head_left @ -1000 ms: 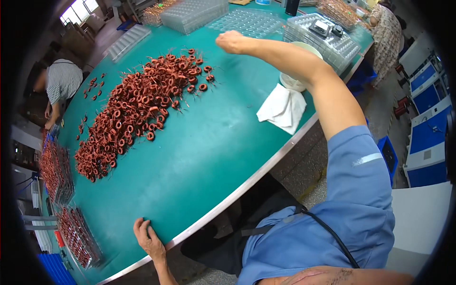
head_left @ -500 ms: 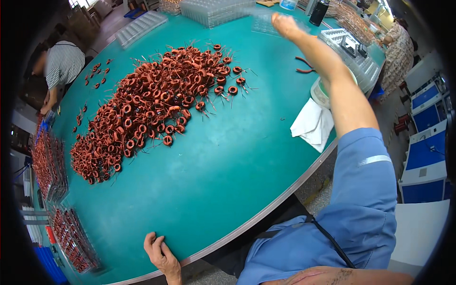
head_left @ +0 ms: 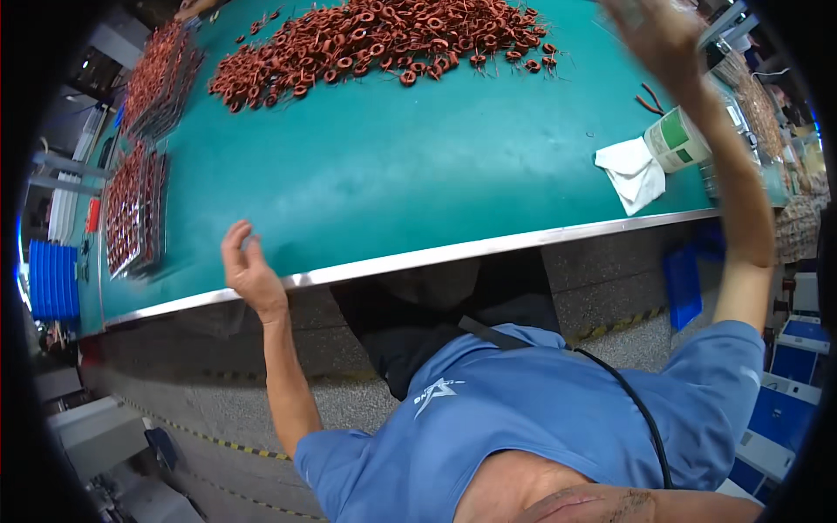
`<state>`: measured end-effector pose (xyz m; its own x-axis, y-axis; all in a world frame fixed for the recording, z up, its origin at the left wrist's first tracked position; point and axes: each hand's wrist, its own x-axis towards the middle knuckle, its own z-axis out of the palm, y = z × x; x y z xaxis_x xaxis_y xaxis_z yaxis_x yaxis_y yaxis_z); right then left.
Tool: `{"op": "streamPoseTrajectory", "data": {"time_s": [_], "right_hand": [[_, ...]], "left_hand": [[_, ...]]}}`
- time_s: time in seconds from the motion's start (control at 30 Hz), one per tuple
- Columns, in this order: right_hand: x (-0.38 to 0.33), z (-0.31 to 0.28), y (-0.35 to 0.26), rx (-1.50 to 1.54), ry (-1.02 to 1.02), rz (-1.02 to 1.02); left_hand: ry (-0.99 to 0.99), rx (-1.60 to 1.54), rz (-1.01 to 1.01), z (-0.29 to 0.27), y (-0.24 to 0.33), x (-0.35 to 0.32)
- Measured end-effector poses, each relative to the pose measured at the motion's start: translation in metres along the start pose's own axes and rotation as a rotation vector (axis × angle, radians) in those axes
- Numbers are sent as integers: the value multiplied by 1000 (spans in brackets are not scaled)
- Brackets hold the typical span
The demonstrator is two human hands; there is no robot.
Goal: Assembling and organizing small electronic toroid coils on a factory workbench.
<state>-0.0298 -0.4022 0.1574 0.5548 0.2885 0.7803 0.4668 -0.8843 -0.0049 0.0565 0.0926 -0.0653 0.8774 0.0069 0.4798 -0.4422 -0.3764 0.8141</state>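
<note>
My left hand (head_left: 251,268) is raised at the table's front edge, left of the middle, its fingers apart and slightly bent with nothing seen in them. At the upper right my right hand (head_left: 658,39) reaches far over the table, smeared by motion. Whether it holds anything cannot be made out. A large heap of red-brown wire-wound ring coils (head_left: 392,39) lies along the far side of the green table (head_left: 384,183), between and beyond my hands. Below my right hand are red-handled pliers (head_left: 650,100) and a white-and-green tub (head_left: 676,141).
A folded white cloth (head_left: 635,174) lies beside the tub near the front edge. On the left stand clear trays full of coils, a far stack (head_left: 161,83) and a near stack (head_left: 137,209). A blue ribbed bin (head_left: 53,279) is beyond the table's left end.
The view has swung down and left, so the heap sits higher in the picture. My right arm remains stretched out at the upper right. My left hand has lifted, fingers now pointing up.
</note>
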Motion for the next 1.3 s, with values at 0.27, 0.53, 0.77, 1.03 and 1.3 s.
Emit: {"op": "streamPoseTrajectory", "data": {"time_s": [0.27, 0.53, 0.77, 1.03, 1.3], "right_hand": [[-147, 144, -201, -91, -377, -361], [-105, 148, -90, 108, -269, 154], [-108, 227, 20, -256, -471, 37], [-128, 208, 42, -239, -444, -89], [-134, 202, 48, -116, -253, 158]], "left_hand": [[320, -12, -164, -93, 1, -33], [-253, 272, 178, -29, 63, -59], [-742, 500, 639, 92, 92, -77], [-983, 305, 530, 37, 88, -35], [-800, 589, 539, 12, 73, -59]]}}
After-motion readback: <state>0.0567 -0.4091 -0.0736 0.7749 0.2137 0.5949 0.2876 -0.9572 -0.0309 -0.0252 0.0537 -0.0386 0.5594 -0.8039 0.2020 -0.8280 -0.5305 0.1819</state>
